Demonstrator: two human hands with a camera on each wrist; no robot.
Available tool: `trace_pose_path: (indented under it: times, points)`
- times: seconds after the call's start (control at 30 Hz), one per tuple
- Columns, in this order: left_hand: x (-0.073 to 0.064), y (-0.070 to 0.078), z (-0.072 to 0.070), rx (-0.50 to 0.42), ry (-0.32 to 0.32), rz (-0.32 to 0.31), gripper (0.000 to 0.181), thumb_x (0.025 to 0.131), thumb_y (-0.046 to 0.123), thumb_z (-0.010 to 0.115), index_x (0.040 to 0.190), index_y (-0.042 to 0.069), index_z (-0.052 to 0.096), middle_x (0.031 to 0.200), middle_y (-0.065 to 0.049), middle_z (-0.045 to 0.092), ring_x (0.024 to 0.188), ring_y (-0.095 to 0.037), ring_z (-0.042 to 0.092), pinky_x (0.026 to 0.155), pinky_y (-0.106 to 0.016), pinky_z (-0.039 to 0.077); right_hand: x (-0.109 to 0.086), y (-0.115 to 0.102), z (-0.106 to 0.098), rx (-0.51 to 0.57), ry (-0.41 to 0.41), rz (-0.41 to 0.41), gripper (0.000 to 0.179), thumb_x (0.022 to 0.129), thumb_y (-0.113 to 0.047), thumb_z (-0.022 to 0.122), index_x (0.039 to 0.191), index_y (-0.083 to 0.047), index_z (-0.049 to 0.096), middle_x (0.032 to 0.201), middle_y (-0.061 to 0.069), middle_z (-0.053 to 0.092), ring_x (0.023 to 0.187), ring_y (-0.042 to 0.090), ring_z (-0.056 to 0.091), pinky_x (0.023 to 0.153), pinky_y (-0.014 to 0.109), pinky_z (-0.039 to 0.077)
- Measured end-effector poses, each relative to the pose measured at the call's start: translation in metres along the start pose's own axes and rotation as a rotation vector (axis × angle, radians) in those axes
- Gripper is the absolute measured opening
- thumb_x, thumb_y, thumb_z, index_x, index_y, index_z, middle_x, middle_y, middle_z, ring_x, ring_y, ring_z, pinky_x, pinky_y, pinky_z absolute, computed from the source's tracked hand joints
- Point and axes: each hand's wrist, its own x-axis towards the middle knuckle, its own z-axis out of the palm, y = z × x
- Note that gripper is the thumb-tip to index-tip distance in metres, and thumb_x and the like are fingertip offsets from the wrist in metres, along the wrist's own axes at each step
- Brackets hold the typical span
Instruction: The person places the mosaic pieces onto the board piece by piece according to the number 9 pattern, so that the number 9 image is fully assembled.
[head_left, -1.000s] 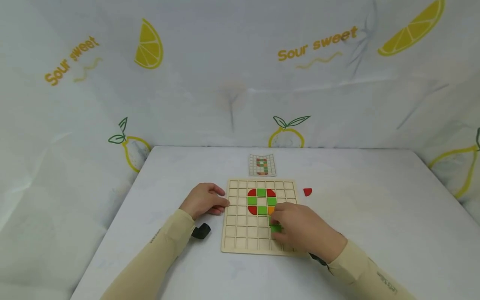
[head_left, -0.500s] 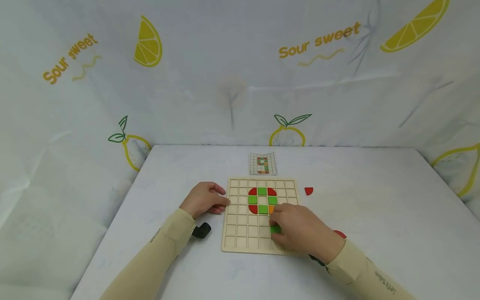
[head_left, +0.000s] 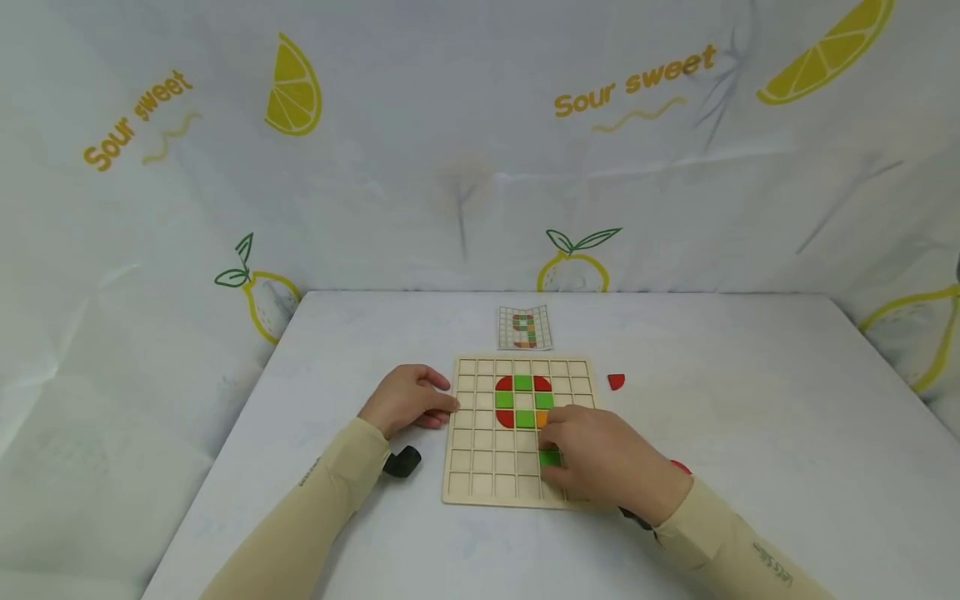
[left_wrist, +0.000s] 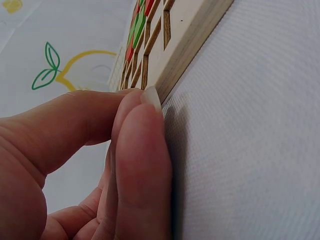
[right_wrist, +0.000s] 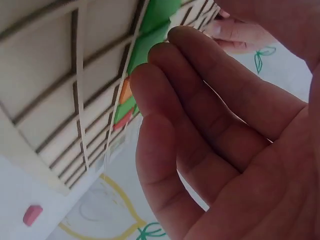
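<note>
A pale wooden grid board [head_left: 482, 462] lies on the white table. Set in it is a ring of red rounded-corner tiles [head_left: 504, 419], green square tiles [head_left: 522, 382] and an orange tile [head_left: 542, 419]. My right hand [head_left: 603, 454] bends over the board's right part. Its fingers and thumb are on either side of a green square tile [head_left: 550, 458] below the ring; the thumb is hidden in the right wrist view, where green tiles [right_wrist: 150, 47] show at the fingertips. My left hand [head_left: 408, 398] rests at the board's left edge, fingertips touching the rim [left_wrist: 167, 75].
A pattern card [head_left: 525, 327] with a coloured figure lies just behind the board. A loose red quarter-round tile [head_left: 616, 382] is to the board's right. Another red piece [head_left: 681, 467] shows partly behind my right wrist. White lemon-print cloth [head_left: 420, 167] hangs behind the table.
The hands barely move. A green patch above the pinched tile, visible a second ago, is now covered by my right fingers. The red piece by my right wrist has come into sight.
</note>
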Motion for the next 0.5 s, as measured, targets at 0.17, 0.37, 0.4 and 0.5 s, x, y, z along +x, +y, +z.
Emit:
trace_pose_path:
  times: [0.17,0.37,0.4,0.5]
  points:
    - [0.0,-0.001,-0.002,-0.011,-0.014,0.005,0.035,0.088,0.014,0.089,0.117,0.007,0.07,0.086,-0.008,0.076,0.064,-0.011,0.072,0.063,-0.023,0.064,0.0,0.021,-0.018,0.068,-0.003,0.107,0.017,0.089,-0.028,0.088,0.102,-0.019,0.083,0.099,-0.011,0.07,0.088,0.007,0.064,0.081,0.033,0.061]
    - [-0.001,-0.001,-0.002,-0.017,-0.019,0.02,0.036,0.087,0.014,0.089,0.116,0.007,0.07,0.086,-0.008,0.076,0.064,-0.011,0.071,0.063,-0.023,0.064,0.003,0.072,-0.035,0.088,0.057,0.162,0.026,0.091,-0.025,0.087,0.112,-0.012,0.081,0.102,-0.003,0.071,0.094,0.017,0.067,0.086,0.041,0.062]
    - [-0.002,-0.002,-0.002,-0.016,-0.018,0.022,0.036,0.087,0.014,0.09,0.117,0.007,0.07,0.086,-0.008,0.076,0.064,-0.011,0.071,0.063,-0.023,0.064,0.003,0.081,-0.036,0.091,0.067,0.174,0.028,0.091,-0.024,0.088,0.114,-0.011,0.08,0.103,-0.002,0.072,0.095,0.018,0.068,0.087,0.043,0.063]
    - [-0.003,-0.002,-0.002,-0.012,-0.014,0.016,0.037,0.087,0.015,0.09,0.117,0.007,0.07,0.086,-0.008,0.076,0.064,-0.011,0.071,0.063,-0.023,0.063,0.005,0.103,-0.036,0.107,0.069,0.219,0.03,0.091,-0.022,0.087,0.116,-0.008,0.08,0.105,0.002,0.073,0.098,0.024,0.069,0.091,0.049,0.064]
